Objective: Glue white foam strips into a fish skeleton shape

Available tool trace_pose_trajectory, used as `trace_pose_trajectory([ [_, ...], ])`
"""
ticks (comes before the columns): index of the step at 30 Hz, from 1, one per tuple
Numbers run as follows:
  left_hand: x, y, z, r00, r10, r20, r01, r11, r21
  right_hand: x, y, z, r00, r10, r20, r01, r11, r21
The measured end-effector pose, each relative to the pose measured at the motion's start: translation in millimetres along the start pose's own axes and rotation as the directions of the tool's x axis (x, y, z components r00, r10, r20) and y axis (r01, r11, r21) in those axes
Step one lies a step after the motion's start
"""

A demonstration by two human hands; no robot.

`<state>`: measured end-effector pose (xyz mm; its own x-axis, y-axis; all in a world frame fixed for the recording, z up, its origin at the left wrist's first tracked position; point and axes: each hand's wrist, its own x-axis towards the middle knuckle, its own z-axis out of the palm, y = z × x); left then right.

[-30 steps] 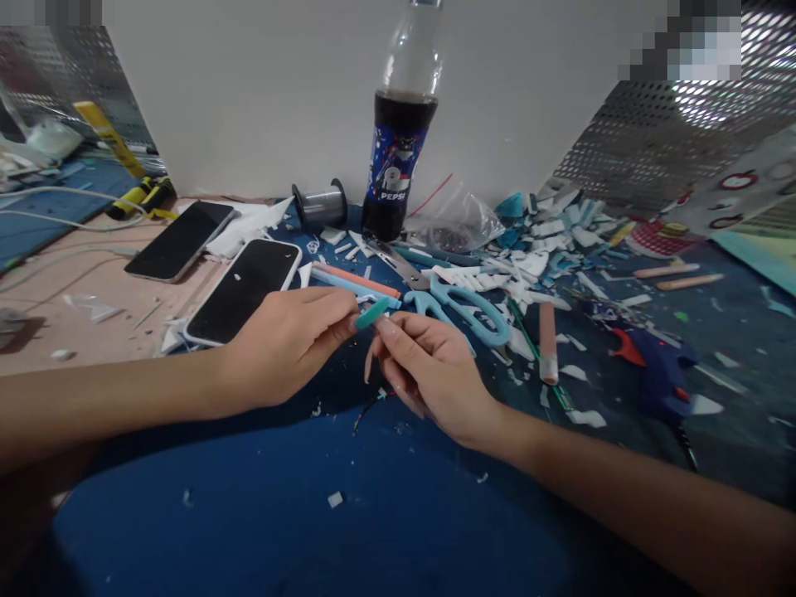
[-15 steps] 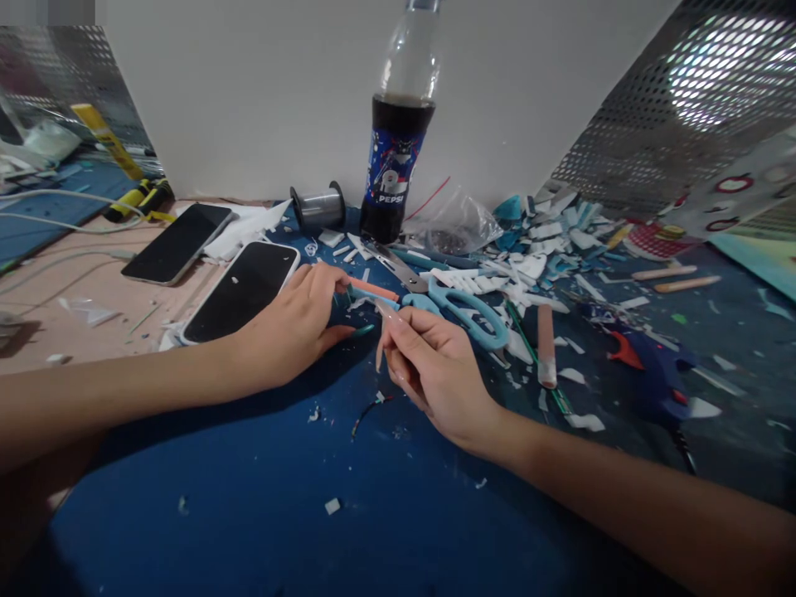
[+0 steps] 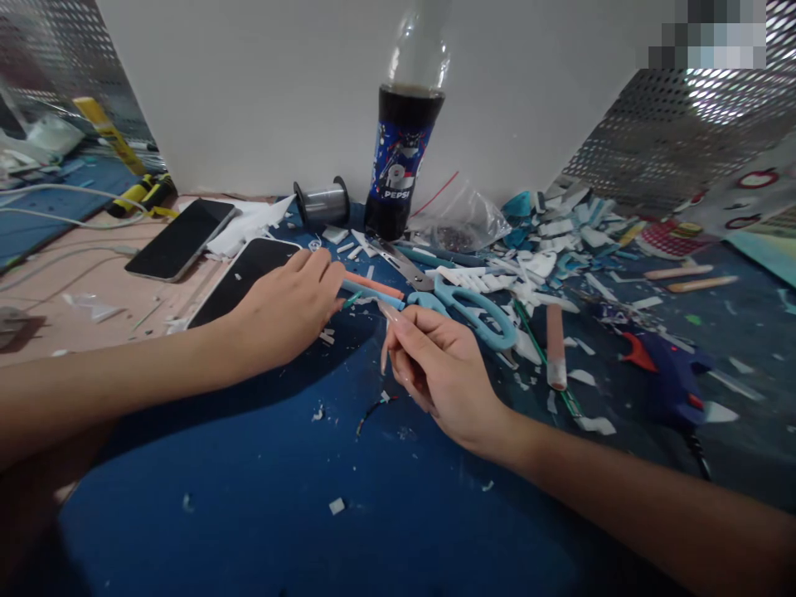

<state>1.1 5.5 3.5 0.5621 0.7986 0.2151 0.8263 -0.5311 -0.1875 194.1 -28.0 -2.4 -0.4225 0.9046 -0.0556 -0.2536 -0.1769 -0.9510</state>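
My left hand [image 3: 297, 303] is closed, its curled fingers beside a blue stick [image 3: 376, 293] and an orange stick [image 3: 378, 284] lying close together. A teal nail shows at its fingertips; whatever sits between the fingers is hidden. Close by on the right, my right hand [image 3: 439, 365] pinches thumb against forefinger, the long nails meeting near the blue stick's end. Any thing in that pinch is too small to name. Just behind my right hand lie scissors [image 3: 478, 311] with light blue handles, blades pointing away. A short dark wire [image 3: 371, 412] rests on the blue mat below.
A Pepsi bottle [image 3: 401, 166] stands at the back beside a spool [image 3: 322, 201] and a plastic bag [image 3: 463, 224]. Two phones lie left, including a black one [image 3: 182, 239]. Foam scraps [image 3: 553, 236], a pinkish tube [image 3: 555, 348] and a blue glue gun [image 3: 675, 377] lie right.
My left thumb, stretched out below the fingers before, has drawn up and in toward them. My right hand keeps its pinch in nearly the same place. The view has shifted slightly.
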Motion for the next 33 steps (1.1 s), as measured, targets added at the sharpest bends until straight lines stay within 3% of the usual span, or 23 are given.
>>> trace_pose_trajectory([
  [5, 12, -3, 3.1, 0.971, 0.163, 0.173, -0.152, 0.985, -0.075, -1, 1, 0, 1.0, 0.0, -0.007, 0.0, 1.0, 0.006],
  [10, 11, -5, 0.2, 0.955, 0.223, 0.197, -0.212, 0.974, -0.075, 0, 2, -1, 1.0, -0.026, -0.013, 0.026, 1.0, 0.007],
  [13, 6, 0, -10.7, 0.979, 0.168, 0.115, -0.151, 0.978, -0.146, -1, 2, -2, 0.996, -0.07, -0.048, 0.07, 0.998, -0.001],
  [15, -1, 8, -20.9, 0.999, 0.025, -0.033, -0.035, 0.946, -0.322, -3, 3, -1, 0.991, -0.114, -0.075, 0.114, 0.993, -0.011],
  [16, -5, 14, -25.5, 0.994, -0.064, -0.085, 0.016, 0.878, -0.478, -4, 3, -1, 0.988, -0.132, -0.086, 0.13, 0.991, -0.022],
  [17, -9, 20, -29.0, 0.991, -0.129, -0.045, 0.068, 0.754, -0.653, -6, 2, 0, 0.986, -0.143, -0.09, 0.14, 0.989, -0.037],
  [19, -17, 31, -31.0, 0.97, -0.199, 0.138, 0.205, 0.374, -0.904, -8, 2, 1, 0.985, -0.151, -0.086, 0.145, 0.987, -0.074],
  [21, -24, 39, -26.5, 0.947, -0.146, 0.288, 0.291, 0.001, -0.957, -11, 1, 2, 0.984, -0.162, -0.074, 0.152, 0.981, -0.12],
  [23, -27, 43, -18.8, 0.928, -0.108, 0.357, 0.33, -0.209, -0.92, -13, -1, 3, 0.982, -0.181, -0.056, 0.168, 0.968, -0.185],
  [26, -28, 44, -10.6, 0.906, -0.102, 0.411, 0.36, -0.325, -0.875, -16, -2, 4, 0.976, -0.215, -0.036, 0.196, 0.935, -0.296],
  [33, -27, 41, -11.6, 0.89, -0.045, 0.453, 0.389, -0.444, -0.807, -21, -3, 3, 0.977, -0.21, 0.019, 0.202, 0.904, -0.377],
])
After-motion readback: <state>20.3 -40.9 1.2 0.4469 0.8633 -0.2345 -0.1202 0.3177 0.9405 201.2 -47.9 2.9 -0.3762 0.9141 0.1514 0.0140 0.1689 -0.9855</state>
